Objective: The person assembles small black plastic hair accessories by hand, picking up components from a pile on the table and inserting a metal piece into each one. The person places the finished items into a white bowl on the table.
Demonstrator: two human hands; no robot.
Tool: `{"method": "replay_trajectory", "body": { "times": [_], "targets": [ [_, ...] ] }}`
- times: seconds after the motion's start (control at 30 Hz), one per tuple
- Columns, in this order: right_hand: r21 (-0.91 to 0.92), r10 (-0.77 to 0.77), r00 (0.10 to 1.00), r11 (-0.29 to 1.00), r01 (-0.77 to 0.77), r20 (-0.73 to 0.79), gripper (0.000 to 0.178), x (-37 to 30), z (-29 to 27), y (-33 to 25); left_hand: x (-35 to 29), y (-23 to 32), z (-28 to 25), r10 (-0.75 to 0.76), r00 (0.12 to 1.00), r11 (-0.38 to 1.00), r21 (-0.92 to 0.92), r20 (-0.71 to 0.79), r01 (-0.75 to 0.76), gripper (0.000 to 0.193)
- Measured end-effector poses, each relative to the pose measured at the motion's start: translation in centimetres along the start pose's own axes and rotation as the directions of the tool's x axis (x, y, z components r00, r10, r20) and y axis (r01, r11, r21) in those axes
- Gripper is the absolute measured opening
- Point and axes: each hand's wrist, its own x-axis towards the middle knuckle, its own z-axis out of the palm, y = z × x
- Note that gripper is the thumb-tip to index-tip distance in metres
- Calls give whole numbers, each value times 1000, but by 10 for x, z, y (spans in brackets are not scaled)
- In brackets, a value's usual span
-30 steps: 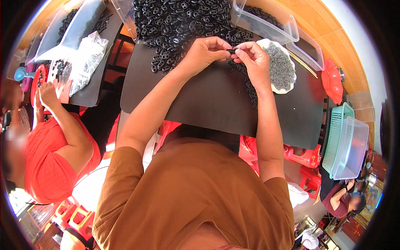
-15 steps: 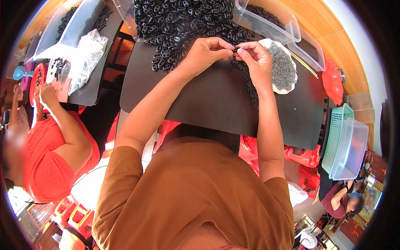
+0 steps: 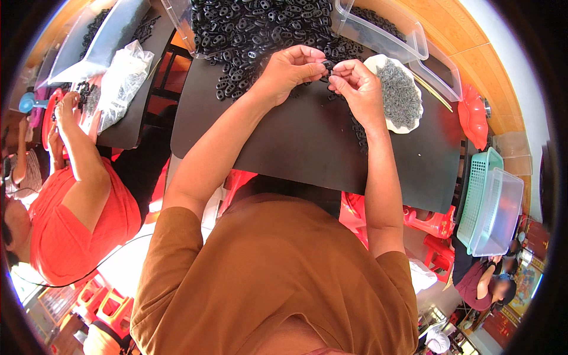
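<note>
My left hand (image 3: 289,74) is closed, its thumb and fingertips pinching a small black plastic piece (image 3: 327,66) above the table. My right hand (image 3: 360,89) faces it with thumb and fingers pressed together, right beside that piece; whatever lies between those fingertips is too small to make out. Behind and left of my hands spreads a big heap of black oval pieces with two holes (image 3: 254,35). Close to my right hand stands a white scalloped dish (image 3: 419,112) full of tiny grey parts (image 3: 399,89).
A dark table (image 3: 284,142) lies under my hands. Clear plastic bins (image 3: 423,44) and thin sticks (image 3: 435,92) sit at the back right. A red dish (image 3: 473,115) and green basket (image 3: 482,195) stand farther right. A co-worker in red (image 3: 83,207) works at a table on the left.
My hands have drawn slightly apart, the left shifting a little to the left and up, so the black piece shows more between them. The co-worker's hand on the left has lifted.
</note>
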Motion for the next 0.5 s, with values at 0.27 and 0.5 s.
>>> {"method": "replay_trajectory", "body": {
  "times": [0.27,0.5],
  "targets": [
    [-117,-83,995,990,77,-49,22,1,3,1,1,-2,0,10,1000,998,67,20,-11,18],
    [-219,-110,993,971,99,-38,25,0,4,-3,0,-2,-1,101,993,969,222,54,-111,18]
  ]
}}
